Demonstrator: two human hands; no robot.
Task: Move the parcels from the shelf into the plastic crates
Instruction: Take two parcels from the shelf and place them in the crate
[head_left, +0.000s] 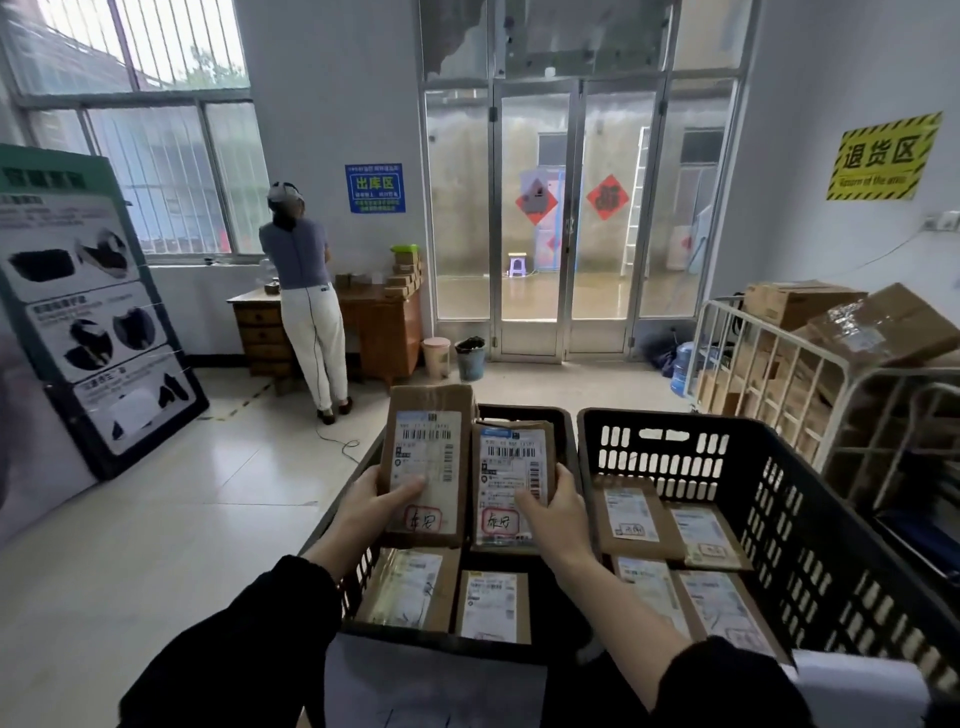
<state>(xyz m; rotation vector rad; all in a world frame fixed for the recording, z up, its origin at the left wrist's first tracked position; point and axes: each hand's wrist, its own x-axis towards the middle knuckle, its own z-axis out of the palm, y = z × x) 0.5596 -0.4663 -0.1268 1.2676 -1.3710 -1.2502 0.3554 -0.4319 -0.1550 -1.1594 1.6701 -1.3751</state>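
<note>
Two black plastic crates stand side by side in front of me: the left crate (563, 441) and the right crate (779, 499). My left hand (371, 512) grips a brown cardboard parcel (428, 452) with a white label, held above the left crate. My right hand (558, 512) grips a second, slightly smaller labelled parcel (511, 467) beside it. Two parcels (447, 597) lie flat on the left crate's floor. Several labelled parcels (670, 551) lie in the right crate. The shelf is out of view.
A person (306, 296) stands with their back to me at a wooden desk (384, 322) far left. A metal cage cart (810, 364) full of cardboard boxes stands right of the crates. A green display board (83, 312) leans at left. Glass doors (576, 218) are ahead.
</note>
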